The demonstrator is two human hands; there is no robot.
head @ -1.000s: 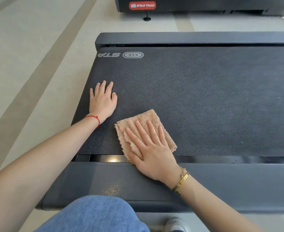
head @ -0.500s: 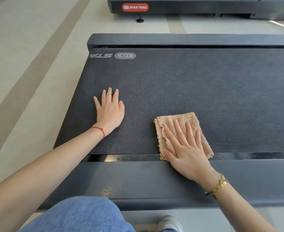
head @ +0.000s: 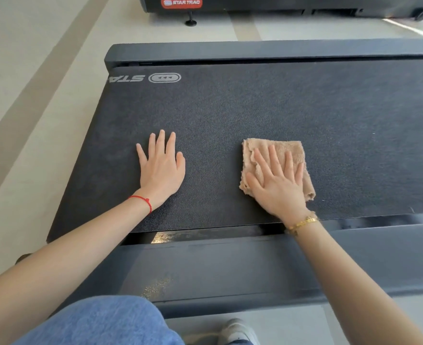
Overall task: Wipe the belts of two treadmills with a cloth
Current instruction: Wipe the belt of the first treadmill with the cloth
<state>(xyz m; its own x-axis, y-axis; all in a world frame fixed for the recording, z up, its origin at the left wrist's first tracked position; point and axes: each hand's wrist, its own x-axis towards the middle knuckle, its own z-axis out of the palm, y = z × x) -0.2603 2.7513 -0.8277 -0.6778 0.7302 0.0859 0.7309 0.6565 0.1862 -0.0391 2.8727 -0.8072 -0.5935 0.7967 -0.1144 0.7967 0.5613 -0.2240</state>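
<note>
Head view: right hand pressed flat, fingers spread, grip open, on the folded tan cloth lying on the treadmill belt. Left hand flat on the belt, grip open, well apart from the cloth.

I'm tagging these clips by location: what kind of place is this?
Probably a gym: a treadmill belt printed with a brand logo, and a second machine with a Star Trac badge on plain flooring.
</note>
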